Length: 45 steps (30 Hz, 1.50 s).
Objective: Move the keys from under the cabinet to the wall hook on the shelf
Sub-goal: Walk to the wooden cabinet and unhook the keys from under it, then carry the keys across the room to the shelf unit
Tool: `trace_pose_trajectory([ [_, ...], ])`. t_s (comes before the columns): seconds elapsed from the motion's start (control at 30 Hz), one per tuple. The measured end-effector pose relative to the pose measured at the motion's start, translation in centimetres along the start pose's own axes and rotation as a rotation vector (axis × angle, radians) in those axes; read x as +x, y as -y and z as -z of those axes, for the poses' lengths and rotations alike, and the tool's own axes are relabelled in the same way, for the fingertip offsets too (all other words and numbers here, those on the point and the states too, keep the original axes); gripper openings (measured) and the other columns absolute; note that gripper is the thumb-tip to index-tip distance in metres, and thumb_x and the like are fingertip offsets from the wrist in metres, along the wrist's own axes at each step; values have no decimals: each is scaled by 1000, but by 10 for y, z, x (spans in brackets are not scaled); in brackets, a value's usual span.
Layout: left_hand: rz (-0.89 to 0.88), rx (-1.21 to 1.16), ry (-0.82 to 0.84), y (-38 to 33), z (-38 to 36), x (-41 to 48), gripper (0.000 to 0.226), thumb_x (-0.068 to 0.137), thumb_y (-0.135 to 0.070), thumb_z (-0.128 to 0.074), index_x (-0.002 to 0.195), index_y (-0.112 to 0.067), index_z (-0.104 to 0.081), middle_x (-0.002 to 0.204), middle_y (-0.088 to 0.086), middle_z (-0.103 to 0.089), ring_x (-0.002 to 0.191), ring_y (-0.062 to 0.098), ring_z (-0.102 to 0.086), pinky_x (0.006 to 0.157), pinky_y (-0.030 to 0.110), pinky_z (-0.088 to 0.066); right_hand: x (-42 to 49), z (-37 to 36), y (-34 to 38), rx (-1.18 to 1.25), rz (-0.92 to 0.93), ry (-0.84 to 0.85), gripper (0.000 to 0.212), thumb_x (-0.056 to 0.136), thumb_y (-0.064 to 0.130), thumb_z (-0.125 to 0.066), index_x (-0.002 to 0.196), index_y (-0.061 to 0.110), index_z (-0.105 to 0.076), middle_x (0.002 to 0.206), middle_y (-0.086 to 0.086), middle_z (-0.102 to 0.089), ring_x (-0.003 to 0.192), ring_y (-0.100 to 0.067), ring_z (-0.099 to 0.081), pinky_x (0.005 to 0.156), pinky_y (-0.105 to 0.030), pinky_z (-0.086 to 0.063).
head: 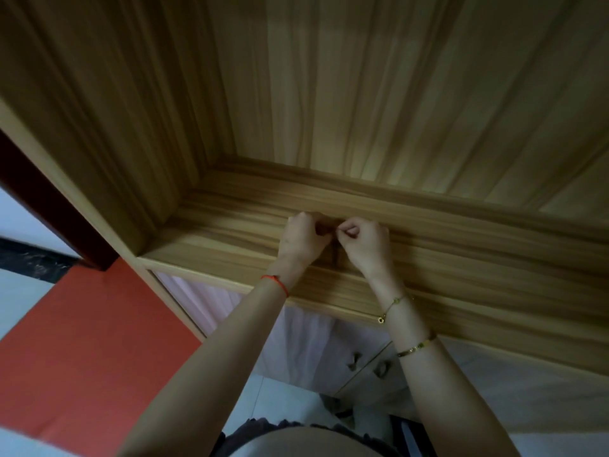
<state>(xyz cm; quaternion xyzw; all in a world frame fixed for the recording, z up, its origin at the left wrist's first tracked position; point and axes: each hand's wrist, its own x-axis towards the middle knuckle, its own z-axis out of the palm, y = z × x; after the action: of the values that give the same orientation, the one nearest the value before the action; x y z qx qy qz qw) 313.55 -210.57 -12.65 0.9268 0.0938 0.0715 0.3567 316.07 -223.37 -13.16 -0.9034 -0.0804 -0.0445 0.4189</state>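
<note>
Wood-grain shelf (428, 252), back panel rising behind. Left hand (301, 240) and right hand (364, 245) meet fingertip to fingertip, pinching something small; keys and hook hidden between them, equally near both.

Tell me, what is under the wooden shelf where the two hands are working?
Under the wooden shelf there are pale cabinet doors with two small knobs, and a light floor below. The left hand and right hand cover whatever they pinch.
</note>
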Motion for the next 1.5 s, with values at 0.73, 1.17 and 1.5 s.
trace_pose_trajectory([
  [0.73, 153, -708, -381, 38, 125, -196, 16, 89, -9, -76, 103, -15, -79, 90, -7, -80, 86, 1, -74, 78, 17, -56, -108, -10, 114, 739, 256, 491, 17, 86, 7, -72, 84, 24, -74, 76, 11, -78, 74, -1, -73, 67, -14, -53],
  [1.17, 319, -637, -843, 132, 238, -367, 10, 90, -6, -73, 99, -5, -77, 87, 1, -78, 79, 1, -72, 80, 18, -54, -247, -129, 258, 798, 475, 927, 7, 88, 4, -70, 91, 6, -74, 86, -3, -77, 80, -10, -73, 79, -24, -56],
  [1.5, 460, -538, -1027, 229, 338, -486, 11, 88, -7, -76, 91, -17, -79, 90, -1, -81, 87, 5, -76, 89, 23, -58, -373, -245, 361, 866, 492, 1131, 7, 88, 2, -69, 90, 6, -73, 80, -5, -74, 66, -4, -67, 68, -18, -53],
])
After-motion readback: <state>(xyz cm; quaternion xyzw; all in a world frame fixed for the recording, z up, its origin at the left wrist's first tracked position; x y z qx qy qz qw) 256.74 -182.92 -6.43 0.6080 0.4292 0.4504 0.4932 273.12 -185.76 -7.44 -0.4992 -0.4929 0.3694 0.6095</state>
